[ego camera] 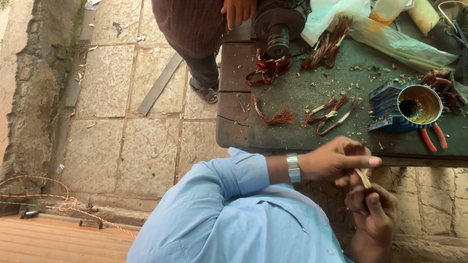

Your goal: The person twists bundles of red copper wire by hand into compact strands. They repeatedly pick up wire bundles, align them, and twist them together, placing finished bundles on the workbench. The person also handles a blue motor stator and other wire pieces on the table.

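**Both hands pinching a thin strip below the bench edge**

Left hand [334,161], wristwatch [293,168] on the wrist, reaches in from the light-blue sleeve; thumb and forefinger closed on the upper end of a small pale strip [363,178]. Right hand [372,210] sits just below, fingers curled shut round the strip's lower end. Strip runs tilted between the two grips, only a short bit showing between the fingertips. Held in the air, just in front of the dark workbench [276,140] edge, not touching it.

On the bench: blue finned motor housing [386,108] with a brass-coloured bore, red-handled pliers [432,137] touching it, loose copper wire bundles [326,112] near the middle. Another person's hand [238,7] rests at the far end beside a round metal motor part [278,29].
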